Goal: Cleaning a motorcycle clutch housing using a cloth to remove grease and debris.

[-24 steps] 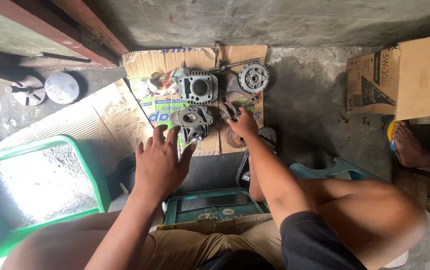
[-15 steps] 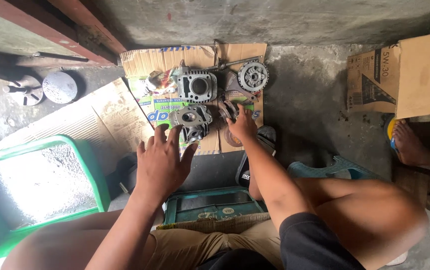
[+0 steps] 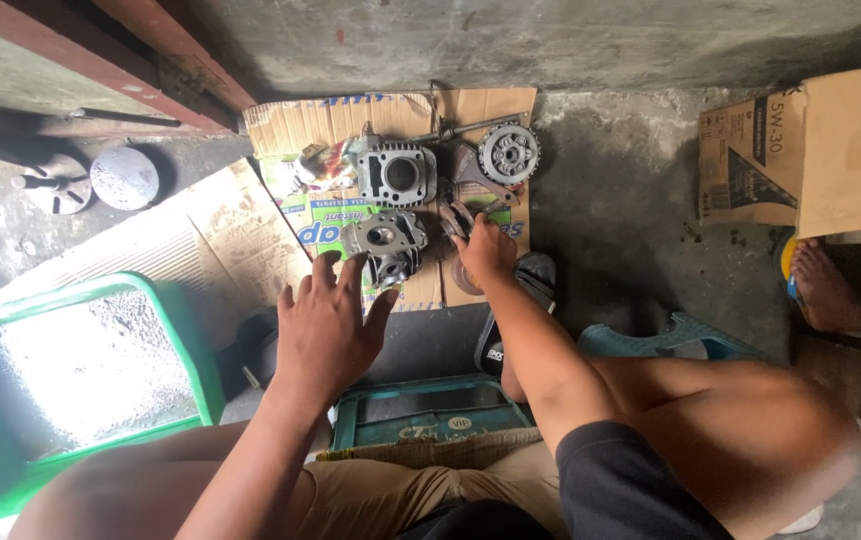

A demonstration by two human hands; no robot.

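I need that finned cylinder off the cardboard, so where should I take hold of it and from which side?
Probably grip the cylinder across its finned outer walls, coming straight down from above. It lies with its round bore facing up, and parts crowd its left, right and near sides, so a side approach looks blocked. The left hand is open and nearest.

Dim, flat daylight; blown-out glare on green tub point(image 3: 70, 400) left of fingers; edges bowed; focus fairly sharp.
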